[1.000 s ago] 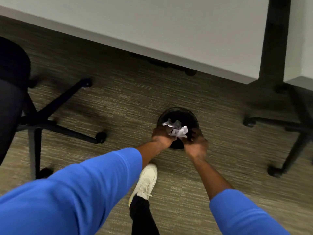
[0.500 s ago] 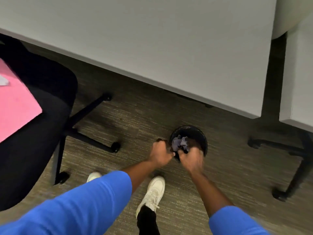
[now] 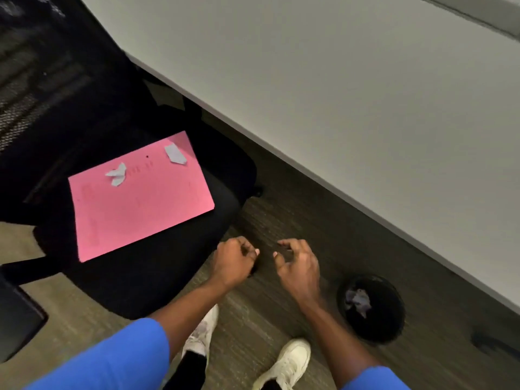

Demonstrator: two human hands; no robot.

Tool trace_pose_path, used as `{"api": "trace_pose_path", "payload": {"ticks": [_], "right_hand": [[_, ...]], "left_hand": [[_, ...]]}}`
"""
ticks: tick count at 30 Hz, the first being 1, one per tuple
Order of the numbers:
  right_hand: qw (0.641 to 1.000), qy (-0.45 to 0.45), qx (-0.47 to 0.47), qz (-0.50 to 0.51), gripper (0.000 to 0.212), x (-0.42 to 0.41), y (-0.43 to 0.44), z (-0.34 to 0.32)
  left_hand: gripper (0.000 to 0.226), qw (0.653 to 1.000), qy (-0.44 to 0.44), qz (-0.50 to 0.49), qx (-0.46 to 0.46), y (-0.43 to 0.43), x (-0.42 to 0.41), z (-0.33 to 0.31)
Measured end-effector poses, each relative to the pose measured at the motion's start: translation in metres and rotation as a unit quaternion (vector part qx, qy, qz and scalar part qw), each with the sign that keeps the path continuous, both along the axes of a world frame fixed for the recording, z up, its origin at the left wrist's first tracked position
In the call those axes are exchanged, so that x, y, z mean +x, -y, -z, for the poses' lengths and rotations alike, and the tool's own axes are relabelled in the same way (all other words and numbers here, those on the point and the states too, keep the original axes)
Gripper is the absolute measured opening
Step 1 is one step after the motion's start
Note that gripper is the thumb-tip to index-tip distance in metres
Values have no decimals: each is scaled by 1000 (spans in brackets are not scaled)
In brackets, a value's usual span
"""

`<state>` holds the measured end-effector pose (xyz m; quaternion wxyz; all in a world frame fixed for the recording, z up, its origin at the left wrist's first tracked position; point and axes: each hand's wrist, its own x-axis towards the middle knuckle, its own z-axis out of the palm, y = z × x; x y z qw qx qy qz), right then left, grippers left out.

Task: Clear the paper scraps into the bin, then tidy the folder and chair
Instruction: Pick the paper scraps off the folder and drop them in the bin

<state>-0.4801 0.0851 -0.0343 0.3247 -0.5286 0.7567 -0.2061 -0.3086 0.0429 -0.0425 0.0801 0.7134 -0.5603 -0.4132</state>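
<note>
Now both yr hands, left [image 3: 235,261] & right [image 3: 297,264], hung empty, fingers loosely curled; two scraps [image 3: 116,173] [image 3: 176,154] lay on the folder [image 3: 140,204]. Pinch each w/o sliding it; bin [image 3: 371,306] sat right.

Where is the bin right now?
In the head view the bin stands on the carpet at lower right, just right of the right hand and near the white desk, with crumpled paper inside.
</note>
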Motion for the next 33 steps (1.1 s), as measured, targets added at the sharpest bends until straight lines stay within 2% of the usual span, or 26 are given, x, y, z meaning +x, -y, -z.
{"api": "trace_pose_path", "payload": {"ticks": [4,9,12,16,19,21,27,33], "right_hand": [[996,26,-56,-58,28,62,48,-23],[989,-2,-76,-130,33,123,105,-39],[981,-32,-61,-182,45,151,135,-40],[971,-71,-35,-224,58,181,174,-34],[965,-105,-48,-234,62,199,200,-29],[964,-119,-53,-231,64,209,213,-26],[956,-151,-47,-248,72,230,237,-12],[916,-238,-36,-320,79,251,249,-7]], "left_hand": [[14,997,-2,-47,-55,35,70,-36],[9,985,14,-97,-144,79,153,-62],[14,970,102,-113,-190,110,198,-59],[43,956,200,-142,-162,143,240,-47],[60,954,226,-120,-156,156,254,-36],[64,956,235,-96,-148,160,258,-28],[52,960,228,-21,-159,162,273,-6],[39,957,214,20,-195,153,281,1]]}}
